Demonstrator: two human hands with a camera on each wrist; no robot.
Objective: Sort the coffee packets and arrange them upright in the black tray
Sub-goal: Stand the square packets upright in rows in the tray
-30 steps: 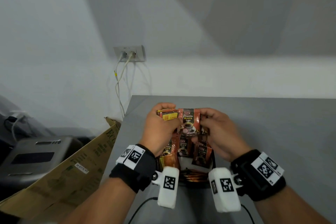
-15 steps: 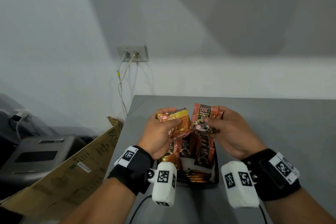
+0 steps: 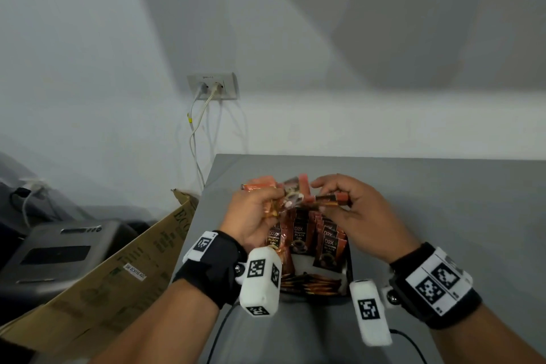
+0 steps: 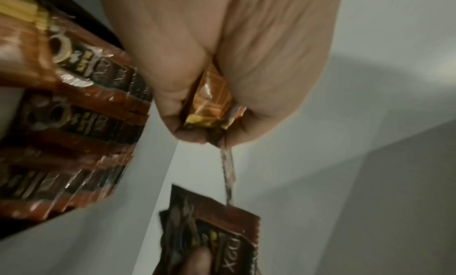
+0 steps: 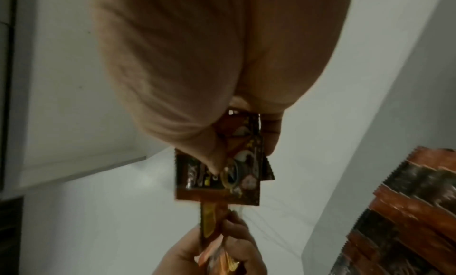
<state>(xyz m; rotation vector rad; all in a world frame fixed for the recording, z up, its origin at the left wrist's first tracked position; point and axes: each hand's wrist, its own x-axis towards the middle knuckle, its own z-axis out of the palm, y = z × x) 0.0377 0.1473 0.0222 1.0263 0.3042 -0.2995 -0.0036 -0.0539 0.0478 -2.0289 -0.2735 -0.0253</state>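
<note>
Both hands hover above the black tray (image 3: 347,263) on the grey table. My left hand (image 3: 260,210) grips a bunch of orange-gold coffee packets (image 3: 258,186), seen between its curled fingers (image 4: 209,101) in the left wrist view. My right hand (image 3: 342,201) pinches dark brown D2X black coffee packets (image 3: 334,196); the right wrist view shows them (image 5: 222,168) at its fingertips. The two bunches meet between the hands. In the tray, rows of D2X packets (image 3: 300,238) stand upright, and gold packets (image 3: 310,284) lie flat at its near end.
The grey table (image 3: 443,216) stretches right and behind the tray. A cardboard box (image 3: 103,269) leans off the table's left edge, beside a grey machine (image 3: 56,251). A wall socket (image 3: 212,86) with white cables hangs behind. Thin black cables (image 3: 221,334) run along the near table edge.
The hands had drawn apart, each with its own bunch of packets; now they are close together again over the tray, and the packets are tilted flatter and blurred.
</note>
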